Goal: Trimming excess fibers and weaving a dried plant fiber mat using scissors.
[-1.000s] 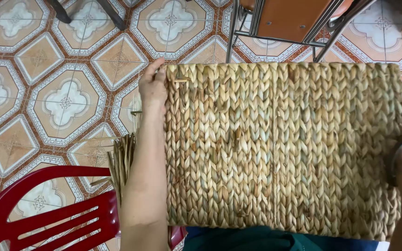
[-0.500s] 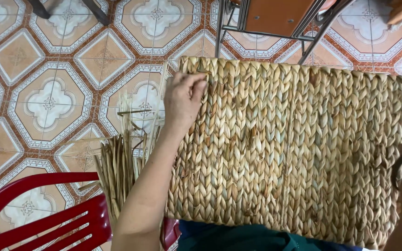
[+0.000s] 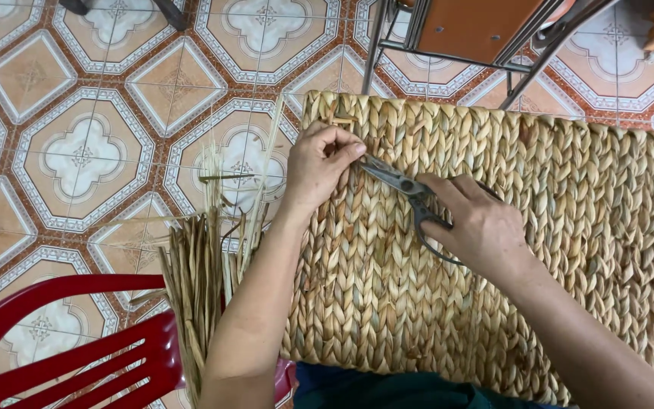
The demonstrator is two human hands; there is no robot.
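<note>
Left hand (image 3: 319,167) fingers pinch the woven mat (image 3: 569,227); right hand (image 3: 478,227) fingers grip scissors (image 3: 399,182).

1. Left hand (image 3: 318,168): bare, no glove, no ring or bracelet seen; fingers (image 3: 342,144) slim, with short plain nails.
2. Left forearm (image 3: 255,303): bare from wrist to elbow, no sleeve, watch or band in view.
3. Right hand (image 3: 478,223): bare, no glove, no jewellery visible; knuckles and back of hand in view, fingertips mostly hidden.
4. Right forearm (image 3: 592,341): bare to the frame edge, no sleeve or cuff showing.
5. Garment (image 3: 387,388): dark teal cloth over the lap at the bottom edge, plain, with soft folds; kind of garment cannot be told.
</note>
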